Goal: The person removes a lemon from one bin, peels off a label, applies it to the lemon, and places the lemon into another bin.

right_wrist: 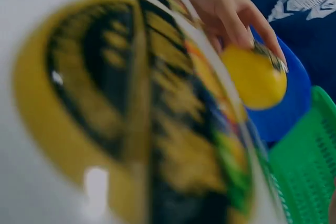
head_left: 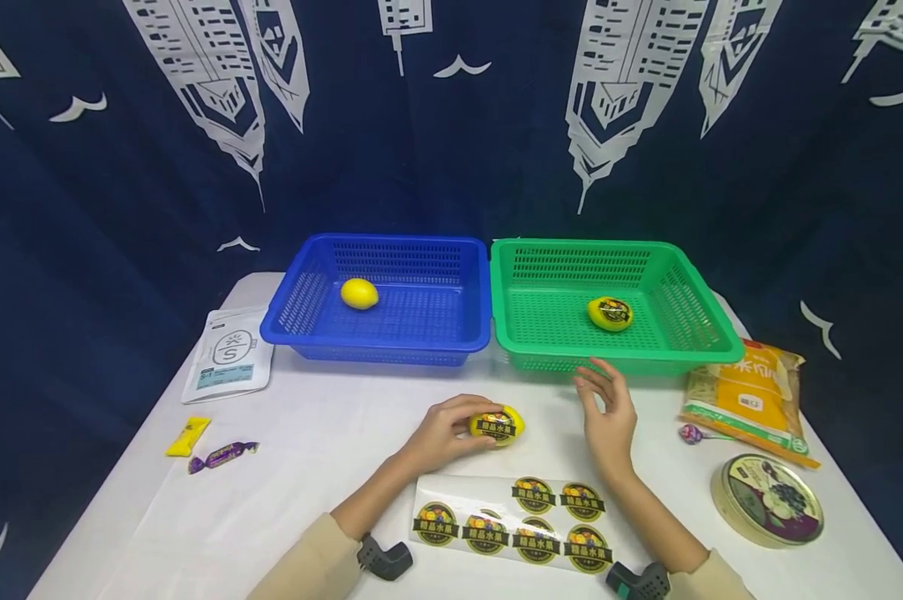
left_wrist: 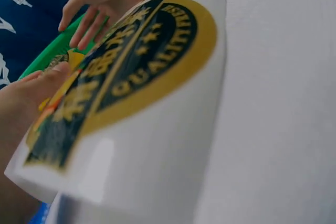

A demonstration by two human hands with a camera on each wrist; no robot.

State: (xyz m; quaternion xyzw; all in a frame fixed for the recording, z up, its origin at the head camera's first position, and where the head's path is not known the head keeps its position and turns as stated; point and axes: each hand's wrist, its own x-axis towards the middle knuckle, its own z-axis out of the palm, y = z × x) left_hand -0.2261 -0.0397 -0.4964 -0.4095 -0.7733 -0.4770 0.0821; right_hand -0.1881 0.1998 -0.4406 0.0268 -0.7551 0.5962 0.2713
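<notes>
My left hand (head_left: 451, 432) grips a yellow lemon (head_left: 518, 422) between thumb and fingers, low over the table's middle. A round black-and-gold sticker (head_left: 496, 427) covers the lemon's upper side; the right wrist view shows its bare yellow end (right_wrist: 257, 80). My right hand (head_left: 610, 417) is raised in front of the green basket (head_left: 616, 364), fingers loosely bent and holding nothing. Near my forearms lies a white sheet of round fruit stickers (head_left: 489, 490), with several stickers on it and blank spots in its upper row. The sheet looms large in both wrist views.
A blue basket (head_left: 376, 351) holds a plain lemon (head_left: 358, 293); the green one holds a stickered lemon (head_left: 610, 314). Left are a white pouch (head_left: 229, 354), a yellow candy (head_left: 188, 437) and a purple candy (head_left: 224, 455). Right are an orange bag (head_left: 751, 400), a lollipop (head_left: 691, 433) and a round tin (head_left: 768, 501).
</notes>
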